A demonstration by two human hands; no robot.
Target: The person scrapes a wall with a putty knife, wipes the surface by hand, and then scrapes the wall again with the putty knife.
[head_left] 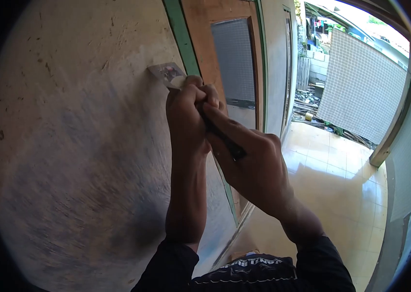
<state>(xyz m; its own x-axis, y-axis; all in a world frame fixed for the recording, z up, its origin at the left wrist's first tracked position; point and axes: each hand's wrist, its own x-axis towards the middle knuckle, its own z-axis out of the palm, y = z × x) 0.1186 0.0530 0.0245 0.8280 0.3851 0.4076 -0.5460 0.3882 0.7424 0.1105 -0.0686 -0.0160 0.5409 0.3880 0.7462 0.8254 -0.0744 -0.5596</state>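
A scraper [158, 71] with a flat metal blade lies close to the wall [88, 146], near the green door trim. My left hand [188, 109] is closed around the scraper just behind the blade, where a pale patch shows beside the fingers. Lower down, my right hand [256, 158] wraps the dark handle [228, 145], whose butt end sticks out by the palm. Both hands appear to hold this one tool, though the fingers hide its middle. The wall is rough and pitted higher up, with smeared whitish-grey patches below.
A wooden door [200, 24] with a mesh-patterned pane stands in a green frame [181, 36] right of the scraper. Glossy tiles cover the floor [327, 194]. A checked sheet [363, 82] hangs by a wooden post [383, 148], with rubble and blocks outside.
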